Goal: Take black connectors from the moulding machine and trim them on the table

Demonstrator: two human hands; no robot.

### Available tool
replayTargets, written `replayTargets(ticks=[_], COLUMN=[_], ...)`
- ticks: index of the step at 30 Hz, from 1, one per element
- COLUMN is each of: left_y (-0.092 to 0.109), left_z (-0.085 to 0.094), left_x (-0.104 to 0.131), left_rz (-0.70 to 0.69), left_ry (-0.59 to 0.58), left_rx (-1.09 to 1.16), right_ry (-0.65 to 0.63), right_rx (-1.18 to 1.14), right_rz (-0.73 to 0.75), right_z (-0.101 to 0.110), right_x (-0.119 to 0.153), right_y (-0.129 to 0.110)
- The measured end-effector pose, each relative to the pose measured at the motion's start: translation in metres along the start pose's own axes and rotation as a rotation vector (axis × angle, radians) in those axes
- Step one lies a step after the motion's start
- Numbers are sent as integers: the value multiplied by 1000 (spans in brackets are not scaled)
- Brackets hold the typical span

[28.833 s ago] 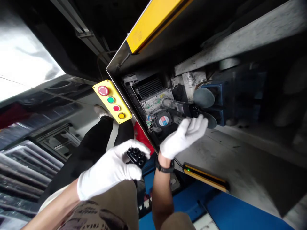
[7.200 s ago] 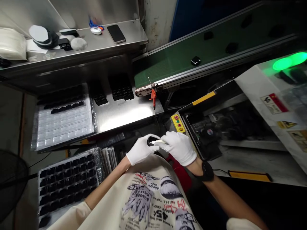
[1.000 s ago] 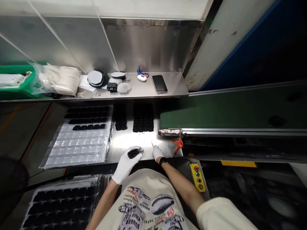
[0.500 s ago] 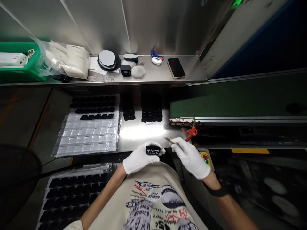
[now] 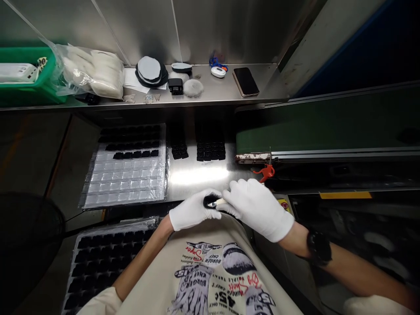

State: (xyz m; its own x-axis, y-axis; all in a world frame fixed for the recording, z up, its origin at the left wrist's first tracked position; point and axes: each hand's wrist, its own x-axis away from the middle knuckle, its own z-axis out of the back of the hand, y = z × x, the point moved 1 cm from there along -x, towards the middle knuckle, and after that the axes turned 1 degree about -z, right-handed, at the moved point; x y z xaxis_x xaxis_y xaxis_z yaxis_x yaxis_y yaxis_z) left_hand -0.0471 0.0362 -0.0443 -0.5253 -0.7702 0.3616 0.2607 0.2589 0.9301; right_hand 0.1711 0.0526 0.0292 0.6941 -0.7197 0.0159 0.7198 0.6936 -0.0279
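My left hand point(image 5: 193, 211), in a white glove, is closed around a small black plastic housing point(image 5: 209, 200) in front of my belly. Gloved in white too, my right hand point(image 5: 254, 208) grips a slim pen-like tool point(image 5: 220, 202) with a pale handle and a shiny tip. That tip lies over the housing's open face; whether it touches cannot be made out. Beyond my hands, rows of similar black parts point(image 5: 211, 151) stand on the steel bench point(image 5: 197, 176). To the left, a clear plastic tray point(image 5: 126, 179) holds black parts in its far rows.
A second tray of black parts point(image 5: 98, 258) lies low at left. The steel shelf point(image 5: 216, 94) carries a phone point(image 5: 246, 82), a bag of white pads point(image 5: 95, 72) and a green bin point(image 5: 49, 89). An orange air gun point(image 5: 267, 173) hangs beside the green conveyor point(image 5: 328, 127).
My right hand has moved left to my left hand, bringing the tool's tip over the black housing. The housing is now turned and partly covered. The camera view has shifted slightly.
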Motion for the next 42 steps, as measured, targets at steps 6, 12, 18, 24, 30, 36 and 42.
replayTargets(ticks=[6, 12, 18, 24, 30, 36, 42], left_y=[2, 0, 3, 4, -9, -26, -24], left_z=[3, 6, -15, -65, -110, -120, -91], left_x=[-2, -17, -53, -89, -106, -106, -98], left_rz=[3, 35, -71, -106, -120, -20, -48], left_ry=[-19, -204, -261, -330, -355, -397, -400], left_rx=[-5, -78, -117, -106, -105, 16, 292], right_ry=[9, -6, -11, 10, -37, -93, 124], right_rx=[-66, -40, -40, -47, -81, -112, 16], right_rz=[-52, -112, -386, -715, -894, -803, -664], right_z=[0, 0, -14, -34, -57, -59, -18], right_x=[-1, 10, 44, 98, 138, 145, 135], right_y=[-3, -6, -7, -9, -10, 3, 16])
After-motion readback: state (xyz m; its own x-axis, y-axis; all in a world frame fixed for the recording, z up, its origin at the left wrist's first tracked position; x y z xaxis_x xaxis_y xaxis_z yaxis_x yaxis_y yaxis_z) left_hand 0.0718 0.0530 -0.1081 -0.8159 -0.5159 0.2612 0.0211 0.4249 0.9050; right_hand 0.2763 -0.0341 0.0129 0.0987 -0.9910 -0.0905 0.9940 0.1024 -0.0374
